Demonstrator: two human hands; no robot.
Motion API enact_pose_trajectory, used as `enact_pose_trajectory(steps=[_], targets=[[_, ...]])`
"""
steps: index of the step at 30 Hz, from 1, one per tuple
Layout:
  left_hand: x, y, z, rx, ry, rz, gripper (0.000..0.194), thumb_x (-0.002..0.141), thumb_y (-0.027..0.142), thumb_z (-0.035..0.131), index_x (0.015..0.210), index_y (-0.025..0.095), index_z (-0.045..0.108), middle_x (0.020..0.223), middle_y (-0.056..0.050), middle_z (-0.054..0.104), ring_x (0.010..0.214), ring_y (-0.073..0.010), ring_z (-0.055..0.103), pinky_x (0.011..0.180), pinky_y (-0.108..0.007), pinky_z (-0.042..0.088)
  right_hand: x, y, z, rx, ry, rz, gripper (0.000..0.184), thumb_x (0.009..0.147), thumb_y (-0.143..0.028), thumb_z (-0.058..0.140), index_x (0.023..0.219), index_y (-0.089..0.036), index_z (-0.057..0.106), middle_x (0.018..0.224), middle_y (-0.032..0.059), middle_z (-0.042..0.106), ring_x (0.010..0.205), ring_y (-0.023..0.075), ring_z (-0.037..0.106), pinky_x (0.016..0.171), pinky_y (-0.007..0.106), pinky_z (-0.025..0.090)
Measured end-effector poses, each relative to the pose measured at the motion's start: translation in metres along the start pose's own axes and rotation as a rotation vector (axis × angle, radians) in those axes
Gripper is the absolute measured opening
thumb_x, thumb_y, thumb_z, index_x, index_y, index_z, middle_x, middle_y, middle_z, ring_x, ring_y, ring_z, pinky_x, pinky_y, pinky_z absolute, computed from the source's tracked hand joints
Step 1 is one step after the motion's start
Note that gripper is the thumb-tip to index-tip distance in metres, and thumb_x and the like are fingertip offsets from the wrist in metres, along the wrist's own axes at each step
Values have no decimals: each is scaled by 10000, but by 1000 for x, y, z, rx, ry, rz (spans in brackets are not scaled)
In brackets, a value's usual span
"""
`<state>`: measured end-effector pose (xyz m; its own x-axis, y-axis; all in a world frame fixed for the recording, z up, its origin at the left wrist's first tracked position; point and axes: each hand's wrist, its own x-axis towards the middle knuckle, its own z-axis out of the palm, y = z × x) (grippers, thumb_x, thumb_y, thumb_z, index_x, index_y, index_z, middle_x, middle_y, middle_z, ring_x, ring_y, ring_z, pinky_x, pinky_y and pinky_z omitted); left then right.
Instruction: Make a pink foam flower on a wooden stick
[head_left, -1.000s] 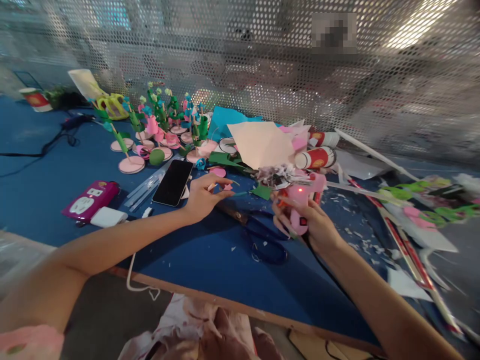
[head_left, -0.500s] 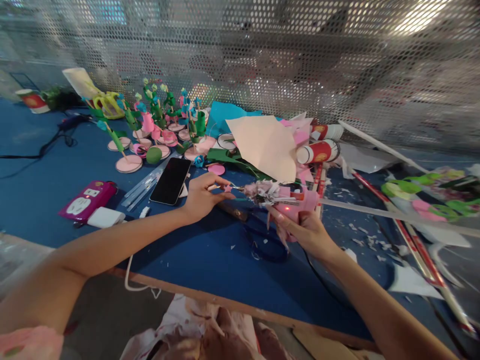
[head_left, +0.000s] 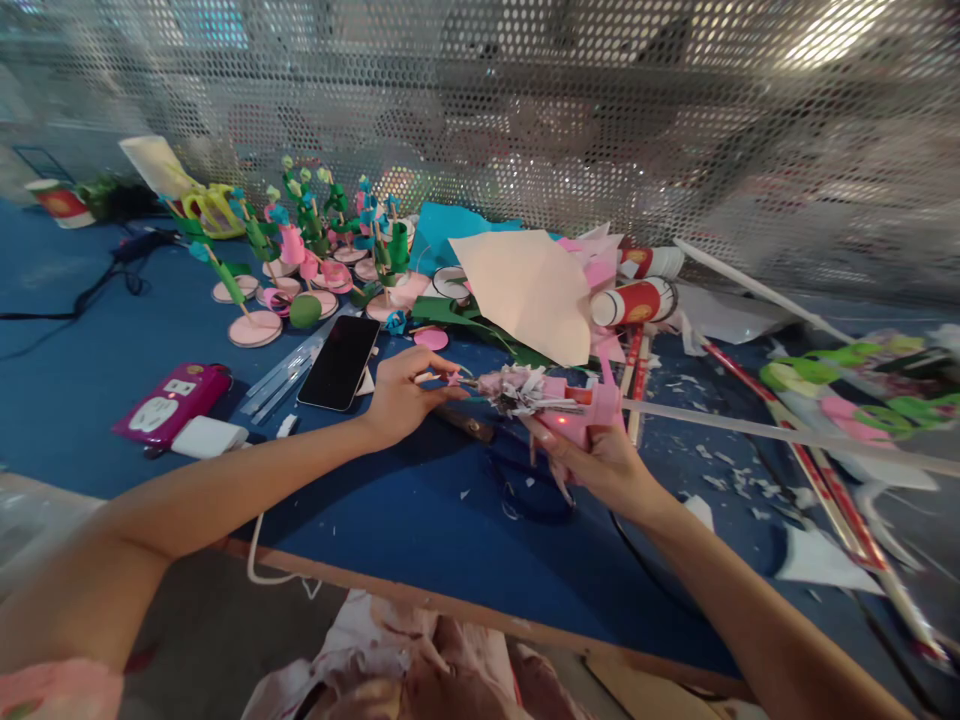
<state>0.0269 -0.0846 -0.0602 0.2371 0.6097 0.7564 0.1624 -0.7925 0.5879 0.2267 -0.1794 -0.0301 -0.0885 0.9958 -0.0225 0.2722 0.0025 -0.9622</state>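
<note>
My right hand (head_left: 604,465) is wrapped round a pink hot glue gun (head_left: 574,425), which has a small red light lit. Shreds of white and grey material cover its front end, and a long pale glue stick (head_left: 712,420) runs out of its back. Between the fingertips of my left hand (head_left: 401,395) is pinched a small pink star-shaped paper piece (head_left: 454,379), right at the gun's nozzle. Whether nozzle and paper touch is too small to tell. Below the gun, scissors with dark blue handles (head_left: 536,505) lie on the blue table (head_left: 420,540), partly hidden.
Several paper flowers on round pink bases (head_left: 255,328) stand at the back left. A black phone (head_left: 339,362), a purple pouch (head_left: 176,405) and a white charger (head_left: 210,437) lie left. Behind the gun are cream paper (head_left: 525,290) and a paper cup (head_left: 637,302). Scraps litter the right.
The glue gun and my right hand have shifted slightly left, bringing the nozzle closer to the pink star. My left hand stays nearly still.
</note>
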Motion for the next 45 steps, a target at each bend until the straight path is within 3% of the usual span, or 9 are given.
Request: enact_pose_trajectory(steps=[8, 21, 31, 35, 39, 42, 45], targets=[[0, -1, 0, -6, 2, -20, 262, 672, 394, 749, 702, 157, 642, 637, -13, 665, 582, -110, 594, 535, -216, 448, -1, 6, -2, 13, -6, -9, 666, 672, -649, 620, 1075, -119, 640, 424, -74, 439, 286, 72, 393, 262, 207, 358], [-1, -1, 0, -14, -14, -120, 297, 668, 430, 747, 648, 160, 626, 640, -21, 667, 566, -114, 576, 533, -230, 439, -1, 1, -1, 29, -13, 18, 626, 662, -608, 656, 1034, -104, 655, 397, -75, 436, 284, 72, 395, 251, 201, 362], [-2, -3, 1, -5, -4, -93, 252, 679, 375, 751, 644, 157, 628, 639, -16, 672, 584, -121, 611, 552, -232, 466, -2, 6, -1, -11, 17, -27, 487, 699, -548, 650, 984, -155, 673, 590, -19, 586, 308, 47, 380, 264, 202, 352], [-1, -3, 0, 20, -17, -94, 254, 691, 377, 739, 638, 156, 626, 665, -30, 690, 601, -129, 627, 547, -232, 469, -1, 4, -1, -188, 41, -131, 366, 786, -495, 572, 971, -193, 667, 779, 39, 659, 433, 103, 502, 367, 242, 425], [-1, -4, 0, 38, -13, -138, 259, 682, 397, 741, 638, 161, 643, 673, -28, 698, 591, -130, 623, 544, -241, 469, -9, -3, -11, -526, 168, -186, 324, 833, -463, 491, 952, -190, 619, 875, 89, 654, 682, 207, 604, 531, 298, 467], [-1, -4, 0, 5, -18, -162, 272, 682, 419, 736, 652, 161, 656, 668, -30, 698, 596, -133, 622, 550, -246, 469, -26, -6, -28, -962, 325, -120, 248, 831, -394, 460, 926, -185, 555, 869, 109, 608, 730, 252, 610, 557, 324, 444], [-1, -3, 0, -55, -52, -158, 273, 690, 429, 728, 682, 162, 668, 671, -35, 694, 602, -131, 612, 535, -241, 452, -45, 0, -51, -1318, 428, 57, 233, 826, -286, 418, 1006, -157, 494, 959, 159, 563, 700, 275, 611, 523, 344, 417]])
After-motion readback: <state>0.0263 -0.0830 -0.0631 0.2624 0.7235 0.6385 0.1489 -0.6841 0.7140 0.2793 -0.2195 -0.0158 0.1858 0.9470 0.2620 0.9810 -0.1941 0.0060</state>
